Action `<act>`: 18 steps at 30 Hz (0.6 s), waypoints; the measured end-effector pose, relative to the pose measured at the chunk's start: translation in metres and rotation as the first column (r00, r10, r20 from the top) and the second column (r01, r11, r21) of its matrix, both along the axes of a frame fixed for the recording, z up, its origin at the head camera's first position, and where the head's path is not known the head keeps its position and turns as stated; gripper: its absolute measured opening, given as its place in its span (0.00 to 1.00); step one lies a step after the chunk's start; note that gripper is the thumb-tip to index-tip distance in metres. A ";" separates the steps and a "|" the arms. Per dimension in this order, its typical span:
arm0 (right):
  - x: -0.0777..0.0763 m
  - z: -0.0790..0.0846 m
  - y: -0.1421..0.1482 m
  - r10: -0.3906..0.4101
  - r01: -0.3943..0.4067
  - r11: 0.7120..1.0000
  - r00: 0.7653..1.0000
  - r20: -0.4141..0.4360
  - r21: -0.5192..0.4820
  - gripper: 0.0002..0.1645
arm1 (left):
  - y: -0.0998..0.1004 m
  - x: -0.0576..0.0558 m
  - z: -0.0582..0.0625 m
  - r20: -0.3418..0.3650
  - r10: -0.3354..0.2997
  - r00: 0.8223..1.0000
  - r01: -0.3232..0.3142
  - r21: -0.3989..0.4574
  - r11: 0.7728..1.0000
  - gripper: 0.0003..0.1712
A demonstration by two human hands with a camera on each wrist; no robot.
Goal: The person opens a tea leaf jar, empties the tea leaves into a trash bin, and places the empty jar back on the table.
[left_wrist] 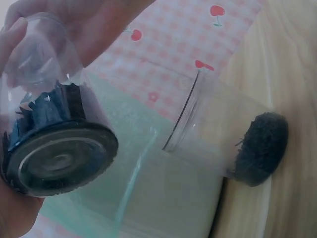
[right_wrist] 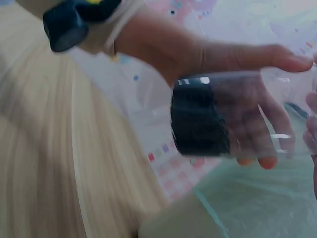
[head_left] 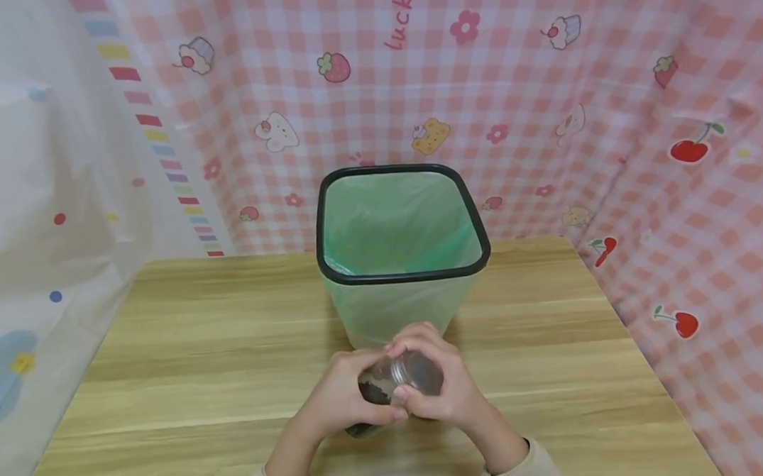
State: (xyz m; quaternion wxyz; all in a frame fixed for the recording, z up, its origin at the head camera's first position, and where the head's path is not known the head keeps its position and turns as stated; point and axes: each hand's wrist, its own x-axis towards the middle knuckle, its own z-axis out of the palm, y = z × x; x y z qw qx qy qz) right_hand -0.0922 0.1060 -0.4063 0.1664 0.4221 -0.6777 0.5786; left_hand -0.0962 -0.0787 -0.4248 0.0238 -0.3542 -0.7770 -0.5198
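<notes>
A clear jar (head_left: pixel 380 380) with dark, dry shreds at its base (left_wrist: pixel 49 106) is held tilted between my two hands, in front of the bin. My left hand (head_left: pixel 344 396) curls round the body, with the thumb along one side. Around the jar's top end, my right hand (head_left: pixel 450 383) has its fingers and thumb bent. Its fingertips (right_wrist: pixel 310 111) show at the right wrist view's edge. Whether a lid sits under them I cannot tell. In the left wrist view a second clear jar (left_wrist: pixel 213 124) with similar dark contents stands uncovered on the table; my hands mostly hide it in the head view.
Behind my hands stands a bin (head_left: pixel 394 308) with a black rim and a green liner. The wood-grain table (head_left: pixel 220 344) lies beneath. A pink checked cloth (head_left: pixel 376 110) hangs at the back and right, a white printed one (head_left: pixel 47 196) at the left.
</notes>
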 end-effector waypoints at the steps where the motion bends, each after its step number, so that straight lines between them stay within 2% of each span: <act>1: 0.000 0.000 0.002 -0.008 0.008 1.000 1.000 0.008 0.015 0.20 | 0.000 0.000 0.002 -0.007 0.015 1.000 -0.016 -0.021 1.000 0.34; 3: 0.001 0.000 0.006 -0.046 0.044 0.998 0.998 0.049 0.052 0.26 | 0.000 0.001 0.004 -0.024 0.061 0.998 -0.062 -0.063 0.996 0.37; 5: 0.003 0.001 0.010 -0.090 0.078 0.992 0.988 0.129 0.097 0.32 | 0.001 0.003 0.006 -0.052 0.120 0.991 -0.125 -0.101 0.987 0.39; 7: 0.007 0.002 0.013 -0.151 0.122 0.982 0.967 0.206 0.147 0.38 | 0.002 0.004 0.007 -0.117 0.196 0.974 -0.211 -0.139 0.968 0.41; 9: 0.011 0.004 0.015 -0.215 0.164 0.966 0.939 0.269 0.198 0.42 | 0.002 0.004 0.007 -0.204 0.258 0.944 -0.292 -0.160 0.943 0.42; 11: 0.014 0.006 0.016 -0.279 0.208 0.948 0.907 0.315 0.243 0.44 | 0.003 0.004 0.006 -0.292 0.293 0.911 -0.348 -0.161 0.923 0.41; 13: 0.017 0.009 0.014 -0.341 0.249 0.927 0.871 0.353 0.279 0.44 | 0.003 0.003 0.004 -0.369 0.312 0.875 -0.386 -0.148 0.910 0.41; 18: 0.021 0.014 0.006 -0.466 0.328 0.877 0.761 0.452 0.351 0.42 | 0.006 0.002 -0.001 -0.524 0.334 0.783 -0.452 -0.110 0.885 0.43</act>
